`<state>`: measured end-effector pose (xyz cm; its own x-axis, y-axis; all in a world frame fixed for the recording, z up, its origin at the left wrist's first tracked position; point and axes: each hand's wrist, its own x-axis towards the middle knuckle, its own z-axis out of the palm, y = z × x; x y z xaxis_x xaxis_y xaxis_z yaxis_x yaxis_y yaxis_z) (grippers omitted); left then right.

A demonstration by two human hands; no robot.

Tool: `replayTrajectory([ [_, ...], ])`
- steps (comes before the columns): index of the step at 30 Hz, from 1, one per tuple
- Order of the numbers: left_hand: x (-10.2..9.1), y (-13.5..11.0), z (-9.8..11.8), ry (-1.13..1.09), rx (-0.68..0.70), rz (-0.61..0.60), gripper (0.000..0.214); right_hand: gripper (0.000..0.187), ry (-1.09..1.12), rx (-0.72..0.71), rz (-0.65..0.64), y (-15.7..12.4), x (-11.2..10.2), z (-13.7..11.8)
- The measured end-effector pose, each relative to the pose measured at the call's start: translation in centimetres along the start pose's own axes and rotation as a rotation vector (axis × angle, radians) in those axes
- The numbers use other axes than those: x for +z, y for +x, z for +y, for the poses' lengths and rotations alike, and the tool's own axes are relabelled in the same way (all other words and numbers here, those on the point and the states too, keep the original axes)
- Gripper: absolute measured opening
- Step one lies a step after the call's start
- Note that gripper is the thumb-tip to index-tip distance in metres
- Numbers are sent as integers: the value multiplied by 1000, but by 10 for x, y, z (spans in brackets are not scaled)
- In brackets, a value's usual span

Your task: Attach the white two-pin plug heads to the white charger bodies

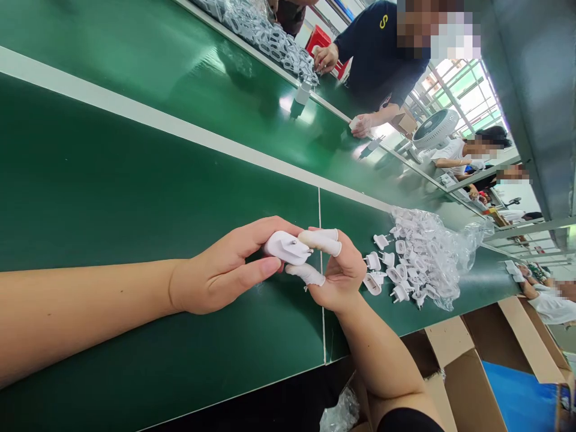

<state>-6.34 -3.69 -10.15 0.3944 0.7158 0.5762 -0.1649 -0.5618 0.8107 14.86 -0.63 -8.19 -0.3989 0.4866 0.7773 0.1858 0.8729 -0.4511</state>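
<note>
A white two-pin plug charger (287, 247) is between my two hands above the green table, its pins towards the right. My left hand (234, 264) grips its body from the left, thumb below and fingers above. My right hand (339, 264), with white finger covers on the thumb and fingers, closes on the pin end from the right. Whether a separate part is pinched there, I cannot make out. Just right of my right hand lie loose white plug heads (373, 282), with more spilling from a clear plastic bag (441, 258).
A white strip (202, 141) runs along the green table (112, 198). Across it, a co-worker's hands (327, 58) handle white parts beside a heap of grey-white pieces (274, 45). Open cardboard boxes (472, 378) stand at the lower right. A fan (435, 129) stands farther back.
</note>
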Motion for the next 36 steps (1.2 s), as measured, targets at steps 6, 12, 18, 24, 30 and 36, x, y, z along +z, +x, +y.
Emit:
replayTrajectory([
  [6, 2, -4, -8, 27, 8, 9, 33, 33, -41, -52, -3, -2, 0, 0],
  [12, 5, -8, -10, -26, -58, 25, 35, 29, -58, -4, -12, -2, 1, 0],
  [18, 2, -7, -6, -58, -91, -23, 34, 26, -41, -27, -7, 0, 2, 1],
  [24, -2, -3, -3, -7, -121, -39, 29, 30, -60, -35, -3, -2, 3, -1],
  [30, -3, -3, -9, 62, 14, -44, 39, 39, -138, -139, 29, -2, 2, -4],
  [36, -7, -3, -7, 292, 245, -70, 50, 59, -130, -185, 29, -5, 0, -6],
])
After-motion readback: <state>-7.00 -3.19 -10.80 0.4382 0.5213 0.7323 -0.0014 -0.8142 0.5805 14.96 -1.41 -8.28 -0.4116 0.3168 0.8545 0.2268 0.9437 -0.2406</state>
